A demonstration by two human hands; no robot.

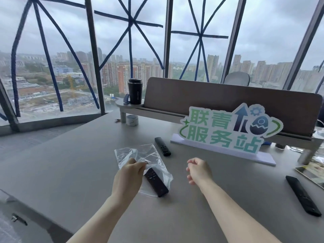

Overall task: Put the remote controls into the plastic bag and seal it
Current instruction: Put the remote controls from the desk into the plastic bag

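Observation:
A clear plastic bag (140, 156) lies crumpled on the grey table (70, 155). My left hand (130, 174) pinches the bag's near part between thumb and fingers. One black remote control (156, 182) lies under or inside the bag's lower end; I cannot tell which. A second black remote (162, 146) rests on the table just beyond the bag. A third black remote (303, 195) lies far to the right. My right hand (198, 170) hovers right of the bag with fingers loosely curled, holding nothing.
A green and white sign (228, 130) on a white base stands behind the remotes. A brown shelf riser (228, 100) carries a black tumbler (134, 91). A tape roll (132, 120) sits under it. A magazine (313, 171) lies at the right edge.

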